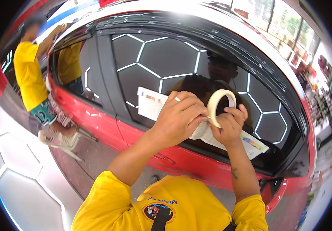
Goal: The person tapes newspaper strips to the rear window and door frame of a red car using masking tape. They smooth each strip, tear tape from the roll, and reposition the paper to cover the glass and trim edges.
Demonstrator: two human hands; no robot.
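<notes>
My right hand (229, 125) grips a roll of cream masking tape (213, 104), thumb on the near side and fingers curled about its rim, so the ring stands on edge rather than flat. My left hand (181, 115), with a ring on one finger, is closed in a pinch, thumb against fingertip, right at the roll's left edge. It seems to have the tape's loose end, though that bit is too small to be sure. Holding the roll upright like this, I judge, turns its outer face toward my left fingertips and gives each hand something to pull against.

The roll is in front of the dark car window (166, 57), about level with its lower part. Behind my wrists a printed paper sheet (148, 106) runs along the window's lower edge, above the red door (197, 161); my hands cover its middle, so I cannot tell what keeps it there. Lying along that edge, it covers part of the line where glass meets door.

Off to my left, a co-worker in a yellow shirt (29, 73) reaches toward the car's roof, near a pale plastic chair (64, 143).
</notes>
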